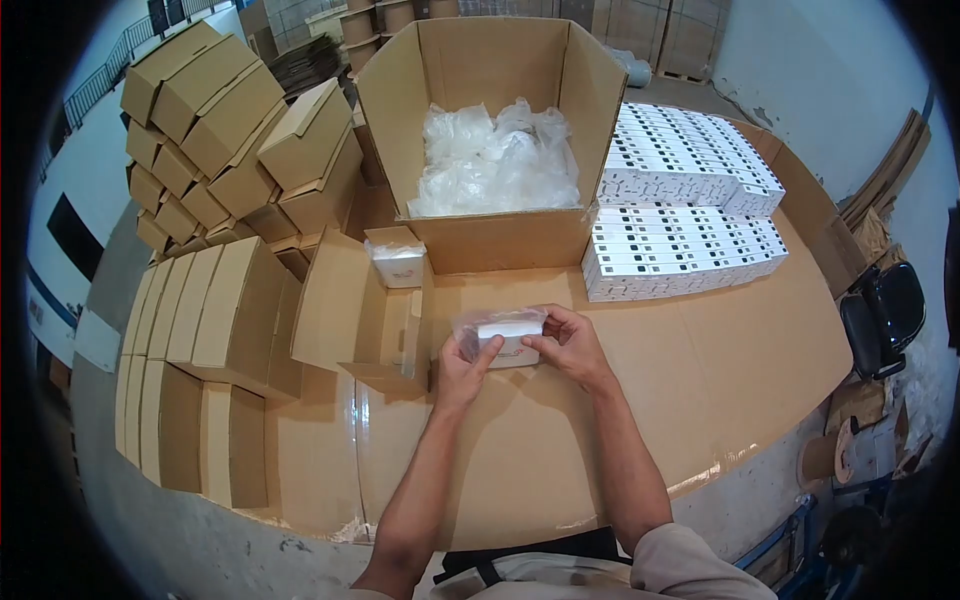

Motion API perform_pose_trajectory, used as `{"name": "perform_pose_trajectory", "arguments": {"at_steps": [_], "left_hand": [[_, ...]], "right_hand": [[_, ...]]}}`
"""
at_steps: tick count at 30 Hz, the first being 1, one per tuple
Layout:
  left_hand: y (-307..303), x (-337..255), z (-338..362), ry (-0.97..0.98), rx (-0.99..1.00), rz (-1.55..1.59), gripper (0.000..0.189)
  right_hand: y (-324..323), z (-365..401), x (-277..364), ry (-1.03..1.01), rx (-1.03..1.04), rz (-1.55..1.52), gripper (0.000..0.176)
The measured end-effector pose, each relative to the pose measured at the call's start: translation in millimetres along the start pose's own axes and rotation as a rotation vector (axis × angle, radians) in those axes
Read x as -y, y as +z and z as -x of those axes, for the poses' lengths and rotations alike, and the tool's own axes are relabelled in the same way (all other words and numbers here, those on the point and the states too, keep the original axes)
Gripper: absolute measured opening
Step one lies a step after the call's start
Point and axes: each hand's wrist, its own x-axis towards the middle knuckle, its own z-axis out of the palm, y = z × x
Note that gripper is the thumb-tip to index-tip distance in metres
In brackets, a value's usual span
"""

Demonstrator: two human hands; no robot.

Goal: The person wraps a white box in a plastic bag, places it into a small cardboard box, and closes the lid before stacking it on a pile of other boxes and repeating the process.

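Both my hands hold a small white box (514,352) with a clear plastic bag (480,322) around its far part. My left hand (463,372) grips the left side, thumb on the box's face. On the right side, my right hand (572,347) pinches box and bag between thumb and fingers. Just left of my hands stands an open cardboard carton (385,375), its flaps spread. Inside its far end sits another white box (400,268) in clear plastic.
A large open cardboard box (500,243) full of clear plastic bags (500,160) stands ahead. Stacked white boxes (690,240) are at right. Brown cartons (235,315) are piled at left. A black chair (885,315) stands beyond the table's right edge.
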Motion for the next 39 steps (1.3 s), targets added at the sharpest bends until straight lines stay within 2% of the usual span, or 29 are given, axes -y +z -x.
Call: {"name": "perform_pose_trajectory", "arguments": {"at_steps": [2,4,8,11,14,19,25,27,31,34,37,39], "left_hand": [[-4,-4,1,-0.133,-0.006,-0.073,0.033],[-3,-8,2,-0.094,-0.004,-0.074,0.028],[-4,-8,1,-0.042,-0.038,-0.143,0.025],[-5,-8,0,0.013,-0.029,-0.172,0.022],[-4,5,-2,0.105,-0.043,-0.074,0.02],[-1,-4,0,0.087,-0.089,-0.087,0.023],[-2,-2,-1,0.073,-0.097,-0.094,0.027],[-3,-1,-2,0.071,-0.101,-0.083,0.027],[-7,8,-5,0.089,-0.114,-0.087,0.028],[-7,4,-3,0.058,-0.112,-0.086,0.028],[-5,3,-4,0.061,-0.099,-0.08,0.028],[-6,4,-4,0.069,-0.094,-0.082,0.028]], "right_hand": [[-4,1,-1,0.051,0.012,0.052,0.027],[-5,2,1,0.093,0.014,0.094,0.016],[-4,2,2,0.039,0.021,-0.022,0.007],[-5,1,0,0.028,0.007,-0.021,0.007],[-6,0,-5,-0.01,-0.006,-0.023,0.012],[0,-2,-3,-0.109,-0.036,-0.004,0.021],[-1,-1,-1,-0.083,-0.03,-0.042,0.017],[0,1,3,-0.111,-0.012,-0.151,0.014],[-6,3,12,-0.197,0.094,-0.274,0.019],[-16,2,11,-0.289,0.232,-0.139,0.017],[-14,6,19,-0.155,0.308,-0.128,0.014],[-5,9,24,-0.101,0.261,-0.106,0.014]]}}
